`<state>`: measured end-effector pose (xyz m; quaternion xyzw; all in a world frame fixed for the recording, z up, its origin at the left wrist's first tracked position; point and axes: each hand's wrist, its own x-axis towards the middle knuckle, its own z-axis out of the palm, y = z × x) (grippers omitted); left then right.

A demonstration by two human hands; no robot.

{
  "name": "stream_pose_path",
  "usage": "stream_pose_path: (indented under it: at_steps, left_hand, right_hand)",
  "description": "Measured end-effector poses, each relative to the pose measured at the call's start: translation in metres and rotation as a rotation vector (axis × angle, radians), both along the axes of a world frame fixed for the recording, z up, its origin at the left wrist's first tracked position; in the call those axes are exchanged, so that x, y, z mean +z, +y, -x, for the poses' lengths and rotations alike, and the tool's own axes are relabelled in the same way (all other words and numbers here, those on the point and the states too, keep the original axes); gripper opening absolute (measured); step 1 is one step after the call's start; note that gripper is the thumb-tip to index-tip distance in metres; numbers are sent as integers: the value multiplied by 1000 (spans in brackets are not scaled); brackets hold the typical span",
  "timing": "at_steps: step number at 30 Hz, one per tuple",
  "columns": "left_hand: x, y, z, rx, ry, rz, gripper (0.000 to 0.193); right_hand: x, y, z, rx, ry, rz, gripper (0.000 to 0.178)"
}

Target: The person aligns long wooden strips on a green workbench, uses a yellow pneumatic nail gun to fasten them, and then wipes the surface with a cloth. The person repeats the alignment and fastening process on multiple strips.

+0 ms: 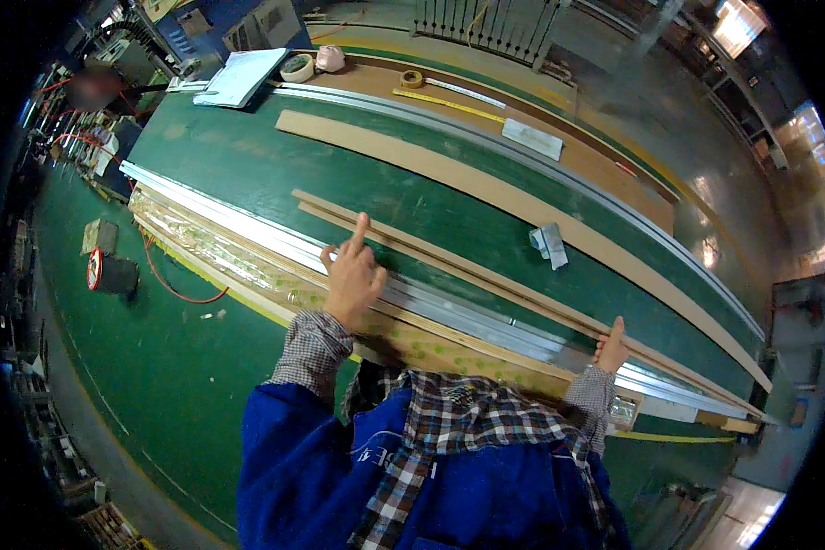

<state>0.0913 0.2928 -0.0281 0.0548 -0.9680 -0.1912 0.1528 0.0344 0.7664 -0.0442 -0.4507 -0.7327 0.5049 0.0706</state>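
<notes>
Long silver aluminium profiles (449,307) lie side by side along the near edge of the green table (247,165), next to a long bundle wrapped in clear plastic film (247,261). The left hand (350,280) rests on these profiles; its index finger is stretched up and the other fingers are loosely curled, not pinching anything. The right hand (611,348) is further along the same profiles, at their near edge. Its thumb points up, but I cannot tell how the other fingers are placed, because the hand hides them. Just beyond the profiles lie two thin brown wooden strips (486,275), close together and parallel. A wide flat brown board (486,188) lies further away on the table, and a small grey folded cloth (548,244) sits between this board and the strips. At the far end of the table there are a stack of white papers (240,77), a roll of white tape (296,67) and a yellow measuring tape (449,104).
</notes>
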Motion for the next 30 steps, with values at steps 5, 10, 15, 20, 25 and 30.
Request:
stream_pose_path:
  at_steps: [5,10,15,20,25,30]
  left_hand:
    - [-1,55,-2,-161,9,-53,21]
    - [9,110,4,-357,-45,-47,20]
    - [12,159,4,-590,-79,-80,21]
    - [11,168,5,-620,-103,5,18]
    - [9,152,0,-550,-106,21,17]
    - [5,120,-1,-408,-92,21,16]
  right_hand:
    - [3,-3,0,-4,3,-37,64]
    - [5,-6,-1,-14,7,-3,64]
    - [-2,0,0,-7,27,-9,64]
    - [-2,1,2,26,-4,-22,66]
    - [6,-4,0,25,-32,-13,67]
    - [-2,4,-2,29,0,-43,66]
